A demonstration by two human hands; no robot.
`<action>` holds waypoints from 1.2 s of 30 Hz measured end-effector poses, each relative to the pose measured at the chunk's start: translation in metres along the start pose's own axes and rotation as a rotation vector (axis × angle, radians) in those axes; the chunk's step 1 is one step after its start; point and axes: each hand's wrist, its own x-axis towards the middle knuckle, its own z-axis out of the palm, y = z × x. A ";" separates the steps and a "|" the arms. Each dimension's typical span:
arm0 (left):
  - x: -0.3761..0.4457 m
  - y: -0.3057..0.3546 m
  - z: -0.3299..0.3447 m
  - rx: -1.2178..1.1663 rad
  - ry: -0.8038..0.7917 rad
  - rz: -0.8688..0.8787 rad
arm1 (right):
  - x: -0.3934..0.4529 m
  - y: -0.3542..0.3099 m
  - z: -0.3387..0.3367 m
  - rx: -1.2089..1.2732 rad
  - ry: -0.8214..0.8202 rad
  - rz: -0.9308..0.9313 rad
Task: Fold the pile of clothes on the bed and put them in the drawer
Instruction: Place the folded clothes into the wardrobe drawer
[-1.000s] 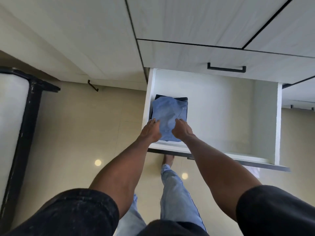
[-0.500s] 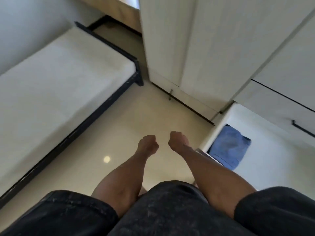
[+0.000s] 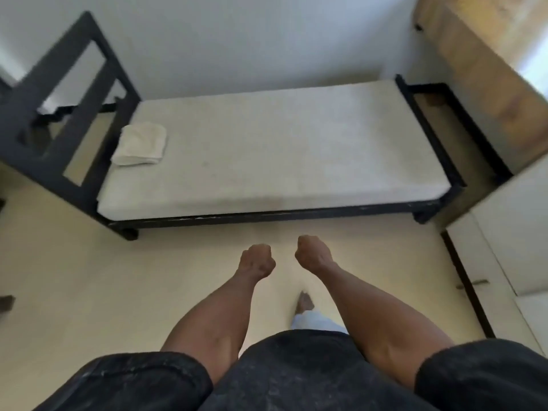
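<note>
**Bed ahead, both hands clenched and empty**

Cream floor [image 3: 74, 277] fills the space between the person and the bed [image 3: 281, 149], which runs across the view against a pale wall [image 3: 237, 40]. Its black frame [image 3: 267, 216] shows along the near edge, with a tall slatted headboard [image 3: 65, 93] at the bed's left end and a low rail at its right end. On the bare white mattress, 1 folded white cloth [image 3: 141, 145] lies at the left end, just beside the headboard; whether it is clothing or a towel cannot be told.

Nearer than the bed, over the floor, 2 bare forearms reach forward. Left hand [image 3: 256, 261] and right hand [image 3: 312, 252] are both curled into fists, near each other but apart, and grasp nothing. Neither touches the bed.

Right of the bed stand pale cabinet doors [image 3: 504, 247], and beyond the bed's right end a wooden panel [image 3: 480, 54]. Dark sleeves and a dark shirt fill the bottom of the view, with 1 bare foot [image 3: 305, 302] and a light blue trouser leg below the hands.
</note>
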 end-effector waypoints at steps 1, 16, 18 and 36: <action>0.013 -0.014 -0.011 -0.022 0.020 -0.030 | 0.019 -0.016 0.000 -0.016 -0.013 -0.039; 0.237 -0.186 -0.185 -0.229 0.065 -0.338 | 0.313 -0.243 -0.039 -0.114 -0.194 -0.211; 0.259 -0.210 -0.202 -0.247 0.047 -0.372 | 0.342 -0.270 -0.038 -0.126 -0.216 -0.222; 0.576 -0.529 -0.349 -0.404 -0.094 -0.459 | 0.647 -0.508 0.076 -0.122 -0.402 0.085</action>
